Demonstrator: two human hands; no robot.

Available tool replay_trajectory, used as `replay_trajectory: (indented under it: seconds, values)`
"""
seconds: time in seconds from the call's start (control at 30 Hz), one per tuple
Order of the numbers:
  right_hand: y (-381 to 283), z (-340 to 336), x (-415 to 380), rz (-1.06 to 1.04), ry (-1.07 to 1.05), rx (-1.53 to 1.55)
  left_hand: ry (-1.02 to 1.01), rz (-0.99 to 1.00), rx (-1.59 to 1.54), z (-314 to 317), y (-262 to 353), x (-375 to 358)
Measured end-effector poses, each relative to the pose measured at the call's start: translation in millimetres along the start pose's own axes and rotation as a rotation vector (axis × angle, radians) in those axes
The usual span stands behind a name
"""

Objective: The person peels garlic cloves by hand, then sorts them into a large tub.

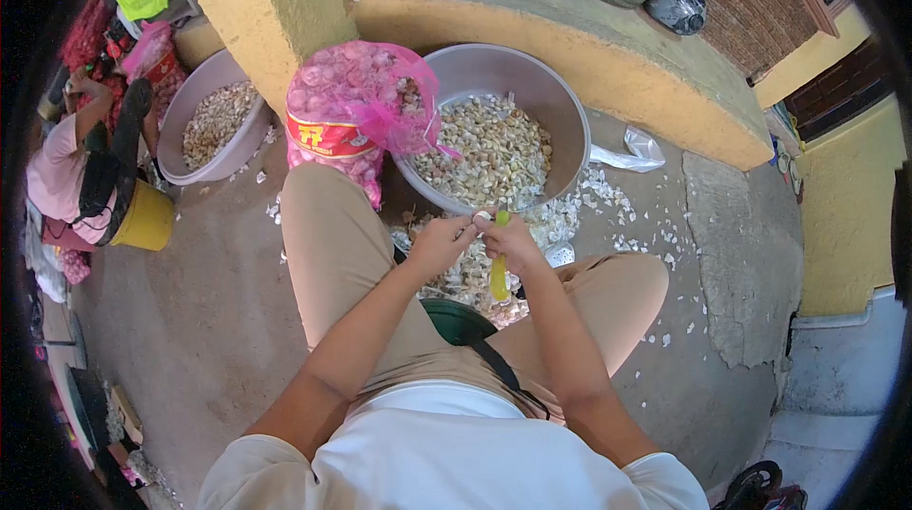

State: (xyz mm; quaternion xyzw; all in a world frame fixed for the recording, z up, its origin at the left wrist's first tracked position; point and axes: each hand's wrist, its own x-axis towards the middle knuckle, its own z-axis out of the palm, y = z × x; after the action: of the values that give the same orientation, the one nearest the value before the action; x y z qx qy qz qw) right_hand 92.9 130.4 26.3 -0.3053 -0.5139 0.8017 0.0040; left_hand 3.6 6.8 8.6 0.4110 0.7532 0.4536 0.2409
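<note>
Both hands meet just in front of the near rim of a large tub (pixel 565 83) that holds many pale garlic cloves (pixel 489 144). My left hand (pixel 439 242) has its fingers pinched on a small whitish clove (pixel 483 217). Wrapped in my right hand (pixel 513 242) is a yellow-green handle (pixel 499 277), which points down toward my lap; its blade cannot be made out. The two hands nearly touch at the clove. Loose peels (pixel 475 273) lie below them between my knees.
A pink mesh bag (pixel 347 92) of bulbs stands left of the tub. Farther left, a person (pixel 71 163) sits on a yellow bucket (pixel 150 214) beside another tub (pixel 242 140). Clear plastic (pixel 636 151) and scattered peels lie at the right. Behind is a low ledge (pixel 570 40).
</note>
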Motion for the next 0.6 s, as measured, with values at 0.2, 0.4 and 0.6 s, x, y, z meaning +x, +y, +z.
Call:
replay_trajectory:
  seconds: [0.2, 0.4, 0.6]
  values:
    - [-5, -11, 3, 0.071, -0.165, 0.046, -0.006, 0.051, -0.007, -1, 0, 2]
    - [-5, -17, 1, 0.154, -0.337, 0.175, 0.228, -0.137, -0.343, -4, -11, 8]
    - [-8, -18, -3, 0.21, -0.312, 0.335, 0.151, -0.344, -0.392, -10, -55, 20]
